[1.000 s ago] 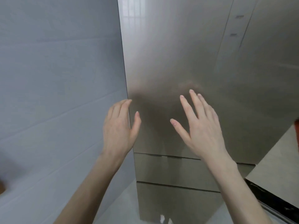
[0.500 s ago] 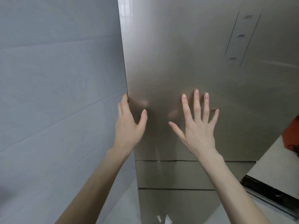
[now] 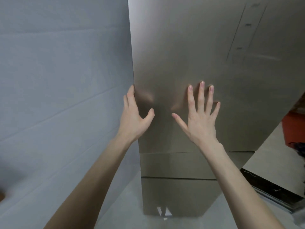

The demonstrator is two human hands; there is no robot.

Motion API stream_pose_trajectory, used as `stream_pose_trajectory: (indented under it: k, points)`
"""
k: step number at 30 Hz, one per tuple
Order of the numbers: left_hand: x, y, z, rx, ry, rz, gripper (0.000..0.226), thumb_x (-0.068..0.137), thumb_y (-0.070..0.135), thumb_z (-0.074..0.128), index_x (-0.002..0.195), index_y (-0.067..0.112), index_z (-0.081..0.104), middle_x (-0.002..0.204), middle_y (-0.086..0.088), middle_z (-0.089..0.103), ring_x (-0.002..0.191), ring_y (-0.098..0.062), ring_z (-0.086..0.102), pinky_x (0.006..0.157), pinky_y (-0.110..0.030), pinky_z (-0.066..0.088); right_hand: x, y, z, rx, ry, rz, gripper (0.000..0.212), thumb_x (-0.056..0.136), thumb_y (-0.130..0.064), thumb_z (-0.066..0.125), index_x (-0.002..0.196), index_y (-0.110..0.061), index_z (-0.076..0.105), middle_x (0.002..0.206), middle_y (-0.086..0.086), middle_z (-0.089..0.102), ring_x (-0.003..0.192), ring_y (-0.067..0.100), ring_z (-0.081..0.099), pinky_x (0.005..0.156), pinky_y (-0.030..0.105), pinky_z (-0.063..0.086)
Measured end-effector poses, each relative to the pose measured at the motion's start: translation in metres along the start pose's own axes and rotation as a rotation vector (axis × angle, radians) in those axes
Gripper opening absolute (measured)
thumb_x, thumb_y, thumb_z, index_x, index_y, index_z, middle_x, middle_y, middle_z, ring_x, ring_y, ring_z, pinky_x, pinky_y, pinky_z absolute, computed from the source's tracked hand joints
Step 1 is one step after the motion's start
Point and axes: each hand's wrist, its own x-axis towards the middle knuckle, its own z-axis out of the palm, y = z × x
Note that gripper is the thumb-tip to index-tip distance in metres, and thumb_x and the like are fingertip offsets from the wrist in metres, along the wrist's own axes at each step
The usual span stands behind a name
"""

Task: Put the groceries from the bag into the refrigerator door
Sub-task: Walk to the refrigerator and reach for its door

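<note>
Fingers of left hand [image 3: 134,119] hook upright refrigerator door [image 3: 189,55] edge; right hand [image 3: 200,119] presses flat, splayed.

One tall brushed-steel refrigerator door [image 3: 206,55] under two bare hands, left hand [image 3: 134,119] and right hand [image 3: 200,119]; two steel drawer fronts [image 3: 173,164] below them.

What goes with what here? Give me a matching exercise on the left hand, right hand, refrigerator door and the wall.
Things:
1. left hand
2. right hand
3. refrigerator door
4. wall

States or places:
A. brushed metal, shut
B. pale grey, left of the refrigerator
C. fingers spread flat on the door's front
D. fingers at the door's left edge, thumb on its front

Pairs: 1-D, 2-C, 3-A, 4-B
</note>
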Motion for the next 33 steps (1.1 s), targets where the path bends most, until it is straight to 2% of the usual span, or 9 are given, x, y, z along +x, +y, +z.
stream_pose_trajectory:
  k: [5, 8, 14, 21, 25, 27, 30, 31, 33]
  points:
    - [-0.043, 0.017, -0.006, 0.058, 0.011, 0.027, 0.101, 0.084, 0.034, 0.066, 0.165, 0.023, 0.006, 0.156, 0.000, 0.031, 0.141, -0.020, 0.038, 0.117, -0.046, 0.040, -0.024, 0.003, -0.023, 0.052, -0.002, -0.025, 0.100, 0.098, -0.073, 0.043, 0.167, -0.020, -0.006, 0.175, 0.014, -0.012, 0.160, 0.042, -0.010, 0.120, 0.073, 0.022]
    - [-0.071, 0.032, -0.010, 0.082, 0.015, 0.013, 0.104, 0.085, 0.025, 0.070, 0.165, 0.027, 0.003, 0.151, 0.000, 0.033, 0.134, -0.019, 0.039, 0.111, -0.044, 0.044, -0.042, 0.008, -0.043, 0.089, 0.004, -0.042, 0.095, 0.100, -0.070, 0.041, 0.168, -0.020, -0.003, 0.175, 0.012, -0.012, 0.162, 0.036, -0.008, 0.123, 0.069, 0.020]
    - [-0.131, 0.060, -0.012, 0.086, 0.038, 0.050, 0.107, 0.084, 0.021, 0.069, 0.166, 0.029, 0.000, 0.151, -0.001, 0.035, 0.130, -0.014, 0.039, 0.107, -0.045, 0.048, -0.079, 0.008, -0.101, 0.233, 0.121, -0.072, 0.080, 0.104, -0.060, 0.046, 0.166, -0.017, 0.018, 0.176, 0.012, -0.001, 0.163, 0.029, -0.002, 0.126, 0.063, 0.018]
    - [-0.203, 0.092, -0.011, 0.105, 0.047, 0.169, 0.105, 0.086, 0.027, 0.064, 0.167, 0.026, -0.003, 0.146, -0.003, 0.032, 0.133, -0.017, 0.046, 0.106, -0.038, 0.051, -0.118, -0.015, -0.189, 0.359, 0.193, -0.266, 0.072, 0.107, -0.055, 0.046, 0.167, -0.025, 0.019, 0.176, 0.006, 0.005, 0.163, 0.025, 0.001, 0.128, 0.059, 0.016]
    - [-0.236, 0.106, -0.006, 0.085, 0.019, 0.304, 0.099, 0.088, 0.023, 0.070, 0.166, 0.016, 0.008, 0.157, 0.001, 0.029, 0.143, -0.001, 0.032, 0.112, -0.026, 0.042, -0.147, -0.025, -0.226, 0.367, 0.245, -0.348, 0.068, 0.107, -0.053, 0.047, 0.165, -0.025, 0.027, 0.175, 0.007, 0.012, 0.163, 0.026, 0.007, 0.126, 0.060, 0.019]
    - [-0.248, 0.111, -0.005, 0.055, -0.027, 0.365, 0.081, 0.096, 0.032, 0.062, 0.162, 0.005, 0.024, 0.159, -0.003, 0.035, 0.138, -0.014, 0.044, 0.107, -0.034, 0.047, -0.161, -0.027, -0.238, 0.371, 0.262, -0.377, 0.068, 0.106, -0.053, 0.048, 0.164, -0.024, 0.028, 0.174, 0.006, 0.014, 0.163, 0.025, 0.010, 0.126, 0.059, 0.021]
    - [-0.255, 0.115, -0.008, 0.074, -0.012, 0.487, 0.060, 0.101, 0.039, 0.048, 0.145, -0.001, 0.051, 0.134, -0.010, 0.062, 0.106, -0.026, 0.061, 0.082, -0.046, 0.050, -0.175, -0.026, -0.251, 0.349, 0.277, -0.380, 0.069, 0.105, -0.051, 0.053, 0.164, -0.023, 0.030, 0.173, 0.006, 0.013, 0.163, 0.027, 0.009, 0.126, 0.059, 0.021]
    - [-0.255, 0.116, -0.009, 0.072, 0.040, 0.535, 0.053, 0.102, 0.035, 0.048, 0.142, 0.000, 0.054, 0.128, -0.012, 0.065, 0.103, -0.027, 0.064, 0.080, -0.045, 0.051, -0.180, -0.024, -0.253, 0.324, 0.287, -0.358, 0.069, 0.105, -0.051, 0.054, 0.163, -0.023, 0.031, 0.173, 0.006, 0.013, 0.163, 0.028, 0.007, 0.126, 0.059, 0.021]
    - [-0.253, 0.121, -0.011, 0.043, 0.134, 0.589, 0.046, 0.104, 0.029, 0.047, 0.142, 0.002, 0.050, 0.129, -0.014, 0.066, 0.111, -0.029, 0.067, 0.087, -0.045, 0.054, -0.189, -0.017, -0.254, 0.251, 0.322, -0.290, 0.071, 0.104, -0.049, 0.057, 0.163, -0.019, 0.032, 0.173, 0.007, 0.013, 0.163, 0.029, 0.001, 0.127, 0.059, 0.021]
